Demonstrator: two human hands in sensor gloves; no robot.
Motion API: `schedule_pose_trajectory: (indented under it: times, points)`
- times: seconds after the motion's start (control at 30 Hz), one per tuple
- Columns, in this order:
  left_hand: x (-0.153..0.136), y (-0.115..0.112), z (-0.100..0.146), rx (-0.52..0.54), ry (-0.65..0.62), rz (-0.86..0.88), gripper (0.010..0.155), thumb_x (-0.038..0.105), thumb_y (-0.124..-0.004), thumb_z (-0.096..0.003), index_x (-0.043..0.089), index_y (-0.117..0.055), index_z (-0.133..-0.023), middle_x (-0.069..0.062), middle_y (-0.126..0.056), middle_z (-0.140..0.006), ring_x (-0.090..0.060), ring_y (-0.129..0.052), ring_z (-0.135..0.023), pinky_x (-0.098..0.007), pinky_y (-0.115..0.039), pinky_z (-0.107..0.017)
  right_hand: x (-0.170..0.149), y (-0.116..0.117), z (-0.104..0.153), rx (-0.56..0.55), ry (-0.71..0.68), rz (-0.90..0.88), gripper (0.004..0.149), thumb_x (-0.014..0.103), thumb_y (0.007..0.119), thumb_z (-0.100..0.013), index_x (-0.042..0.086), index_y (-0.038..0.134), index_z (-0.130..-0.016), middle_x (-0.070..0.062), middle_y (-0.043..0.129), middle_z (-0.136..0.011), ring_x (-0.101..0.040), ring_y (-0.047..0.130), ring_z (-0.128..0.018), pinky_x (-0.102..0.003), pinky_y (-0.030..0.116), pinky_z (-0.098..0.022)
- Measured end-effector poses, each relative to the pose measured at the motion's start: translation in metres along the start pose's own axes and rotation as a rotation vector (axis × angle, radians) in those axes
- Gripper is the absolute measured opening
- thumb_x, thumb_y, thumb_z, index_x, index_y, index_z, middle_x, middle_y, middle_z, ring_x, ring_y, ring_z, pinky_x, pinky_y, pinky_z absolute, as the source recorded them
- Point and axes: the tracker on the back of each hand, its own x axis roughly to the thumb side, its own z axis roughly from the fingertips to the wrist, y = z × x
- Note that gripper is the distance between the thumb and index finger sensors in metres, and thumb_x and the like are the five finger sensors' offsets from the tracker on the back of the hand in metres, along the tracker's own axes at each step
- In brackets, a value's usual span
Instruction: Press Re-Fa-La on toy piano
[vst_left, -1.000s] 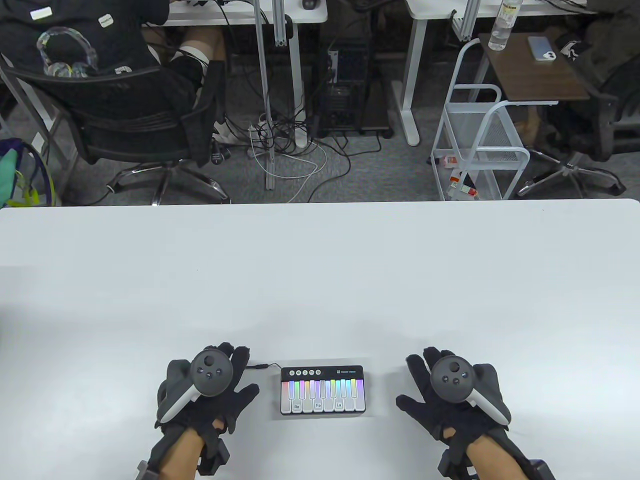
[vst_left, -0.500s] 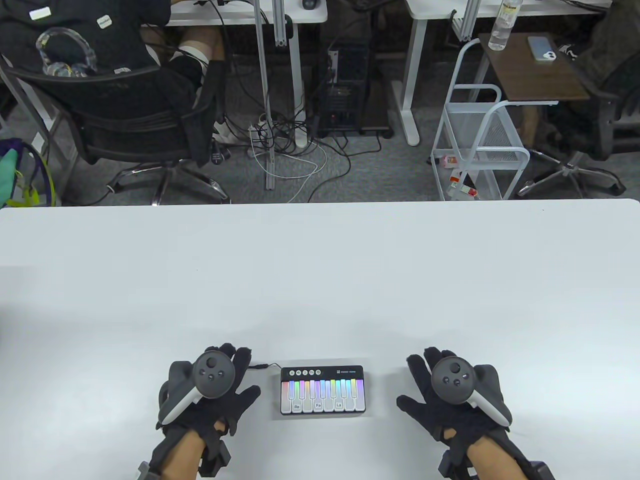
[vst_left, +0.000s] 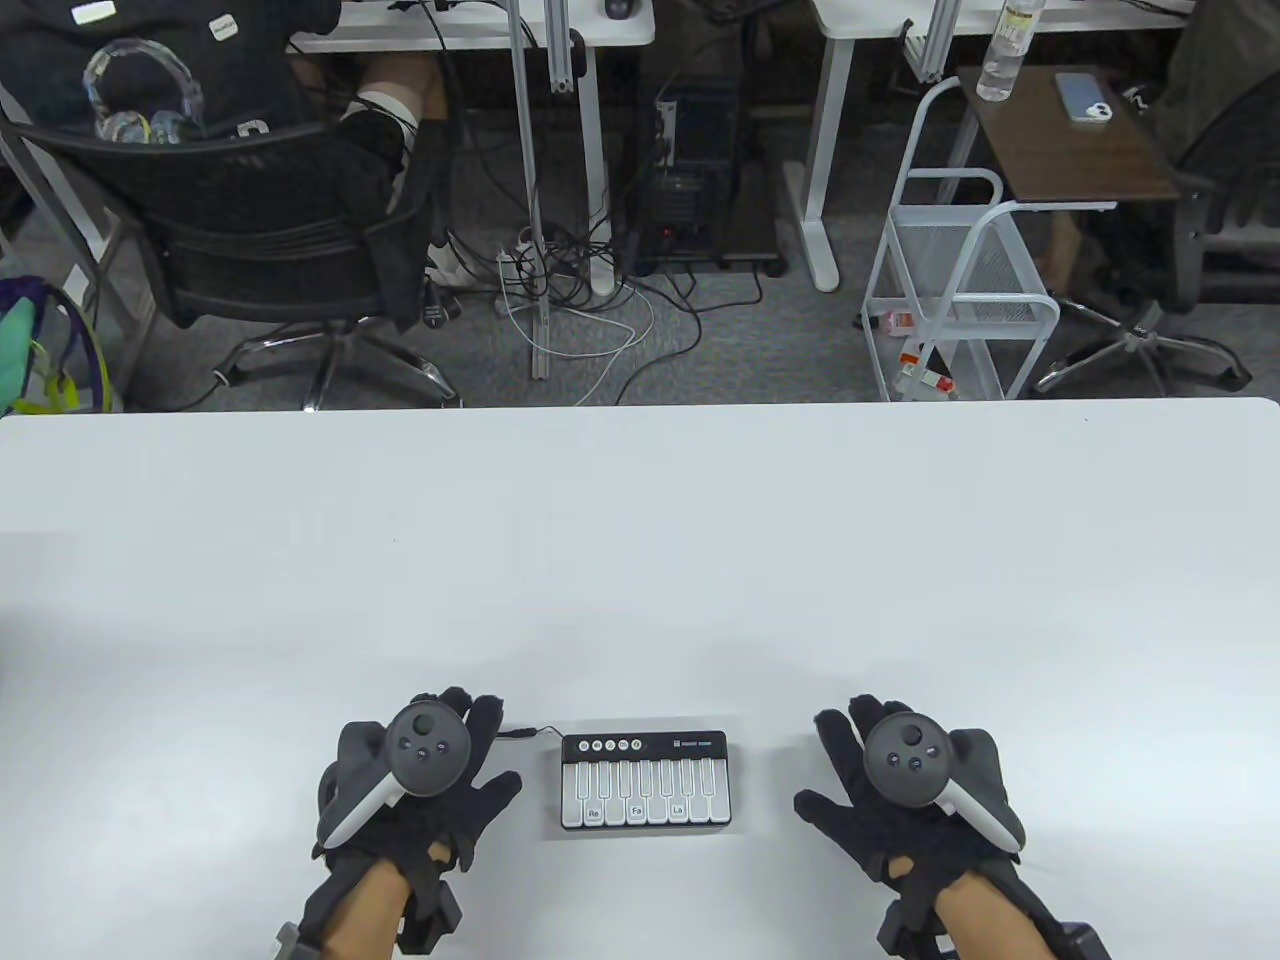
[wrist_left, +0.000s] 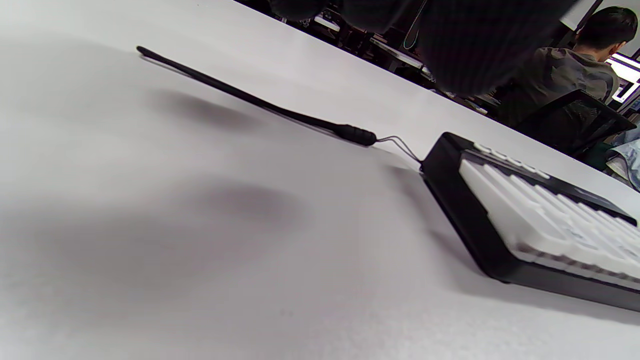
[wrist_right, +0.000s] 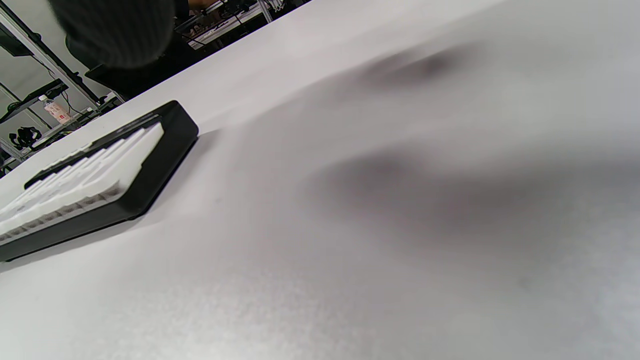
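Nothing about the hands has shifted since the earlier frames; what has changed is the toy piano (vst_left: 645, 780), whose keys glowed in rainbow colours half a second ago and now show plain white. Both hands lie flat with fingers spread and hold nothing: the left hand (vst_left: 415, 785) rests on the white table (vst_left: 640, 560) at 9 o'clock from the piano, the right hand (vst_left: 905, 790) at 3 o'clock from it, neither touching the instrument. Each carries a dark tracker on its back. Between them the piano sits near the table's 6 o'clock edge, a black case with a row of round buttons along its far side and white keys toward the person; three keys bear the labels Re (vst_left: 594, 814), Fa (vst_left: 636, 811) and La (vst_left: 678, 810). A thin black cable (vst_left: 515, 733) leaves the piano's far left corner and runs toward 9 o'clock, just past the left fingertips. In the left wrist view the same cable (wrist_left: 260, 102) stretches across the tabletop to the piano's corner (wrist_left: 530, 220).
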Motion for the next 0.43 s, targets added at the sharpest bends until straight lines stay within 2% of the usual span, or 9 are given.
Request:
schedule_pose_trajectory:
  times: [0.43]
  points:
    - [0.0, -0.0007, 0.0, -0.006, -0.001, 0.003, 0.079, 0.059, -0.072, -0.0462, 0.027, -0.038, -0.11, -0.009, -0.03, -0.117, -0.043, -0.031, -0.109, -0.064, -0.038, -0.075, -0.0001, 0.0, 0.0003, 0.004, 0.003, 0.0, 0.082, 0.057, 0.07, -0.042, 0.022, 0.032, -0.105, -0.012, 0.01, -0.111, -0.048, 0.007, -0.103, -0.068, 0.017, -0.07]
